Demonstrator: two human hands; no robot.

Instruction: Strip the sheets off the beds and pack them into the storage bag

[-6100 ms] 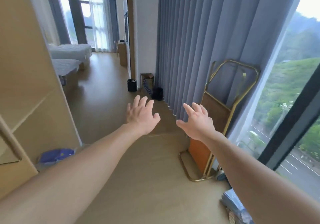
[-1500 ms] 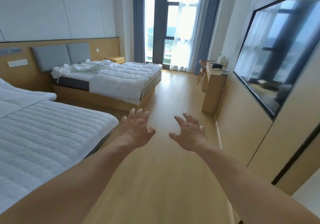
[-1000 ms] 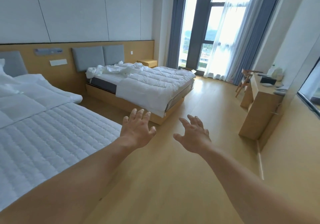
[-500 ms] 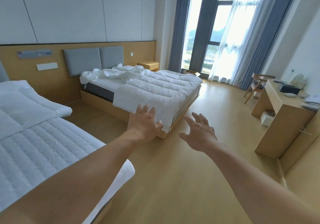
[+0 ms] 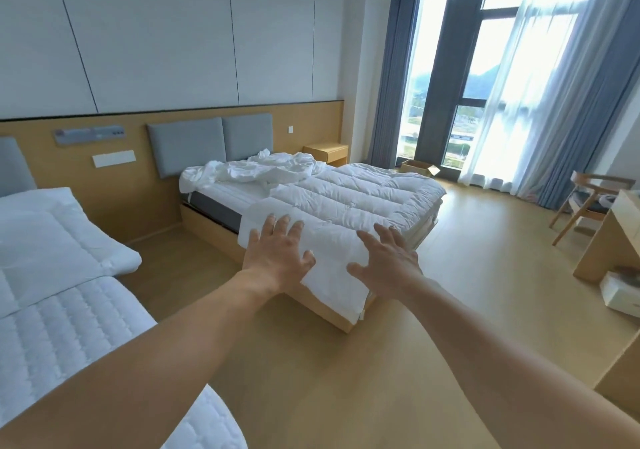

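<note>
Two beds stand in the room. The far bed (image 5: 207, 221) carries a white quilted duvet (image 5: 349, 195) hanging over its foot corner, and a crumpled white sheet (image 5: 263, 171) lies bunched at its head, baring the grey mattress edge. The near bed (image 5: 65, 320) at the left has a white quilted cover and a folded duvet (image 5: 55, 237). My left hand (image 5: 277, 258) and my right hand (image 5: 388, 261) are stretched out in the air with fingers spread, holding nothing, short of the far bed's foot. No storage bag is in view.
A wooden desk (image 5: 609, 237) and a chair (image 5: 585, 199) stand at the right, with a white box (image 5: 621, 292) on the floor beside the desk. A cardboard box (image 5: 419, 168) sits by the curtained window. A nightstand (image 5: 327, 152) stands beyond the far bed. Wooden floor stretches between the beds.
I have walked from the hallway into the bedroom and come closer to the far bed. Both hands stay outstretched and empty, now in line with its foot corner.
</note>
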